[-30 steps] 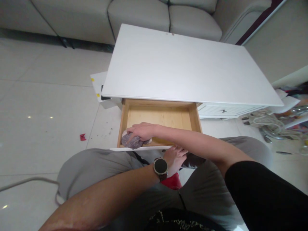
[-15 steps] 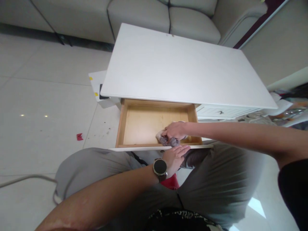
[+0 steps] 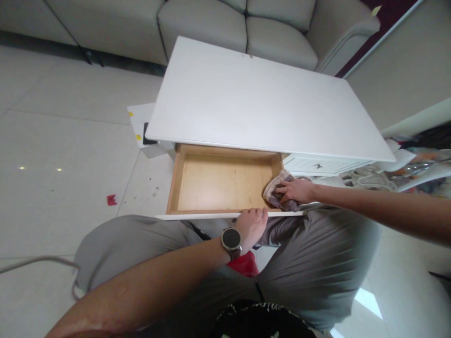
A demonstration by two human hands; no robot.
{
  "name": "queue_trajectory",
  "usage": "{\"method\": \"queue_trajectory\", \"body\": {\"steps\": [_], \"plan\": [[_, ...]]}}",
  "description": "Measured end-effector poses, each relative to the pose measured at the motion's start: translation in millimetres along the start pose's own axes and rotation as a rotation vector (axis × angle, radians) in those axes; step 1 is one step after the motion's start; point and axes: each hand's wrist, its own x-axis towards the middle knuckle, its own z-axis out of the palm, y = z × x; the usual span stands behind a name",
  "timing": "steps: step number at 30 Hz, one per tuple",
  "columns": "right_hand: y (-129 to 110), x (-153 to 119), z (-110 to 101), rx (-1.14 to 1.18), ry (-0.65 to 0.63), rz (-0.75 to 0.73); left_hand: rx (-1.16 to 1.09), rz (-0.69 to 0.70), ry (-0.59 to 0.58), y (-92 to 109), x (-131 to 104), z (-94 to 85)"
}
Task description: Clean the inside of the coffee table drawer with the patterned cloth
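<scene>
An open wooden drawer with a white front sticks out of the white table. My right hand is closed on a brown and cream checked cloth, which lies over the drawer's right side and front right corner. With its fingers hooked over the top edge of the drawer front, my left hand grips it right of the middle. A round watch is on my left wrist.
A grey sofa stands behind the table. Left of the table is a white box with yellow marks. A red scrap and a cable lie on the floor. Cords and clutter are at the right.
My right hand has moved right with the cloth, from the drawer's inside to its right side. The fingers of my left hand, flatter before, now curl over the drawer front.
</scene>
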Motion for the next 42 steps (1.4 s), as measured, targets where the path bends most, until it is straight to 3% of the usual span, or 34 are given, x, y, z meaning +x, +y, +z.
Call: {"method": "queue_trajectory", "body": {"steps": [3, 8, 11, 17, 24, 26, 31, 33, 37, 42], "plan": [[5, 5, -9, -0.035, 0.003, -0.106, 0.003, 0.004, -0.075, 1, 4, -6.5], [20, 34, -31, -0.167, 0.222, 0.131, 0.002, 0.003, -0.091, -2, 7, -9.2], [18, 54, -36, -0.184, 0.242, 0.176, -0.011, 0.009, -0.108, -4, 10, -8.8], [-13, 86, -29, -0.135, 0.194, 0.149, -0.029, 0.045, -0.116, -6, 13, -10.5], [-68, 139, -26, 0.088, 0.194, 0.506, -0.034, 0.064, -0.116, -7, 15, -11.7], [-84, 150, -27, 0.106, 0.238, 0.451, -0.041, 0.063, -0.117, -7, 15, -11.7], [-112, 171, -31, 0.199, 0.347, -0.062, -0.036, 0.064, -0.108, -6, 15, -9.7], [-120, 177, -29, 0.329, 0.445, -0.139, -0.038, 0.062, -0.110, -6, 15, -9.3], [-120, 175, -14, 0.588, 0.692, -0.008, -0.040, 0.067, -0.128, -6, 16, -11.1], [-96, 139, 23, 0.746, 0.943, 0.390, -0.027, 0.076, -0.109, -6, 15, -14.3]]}}
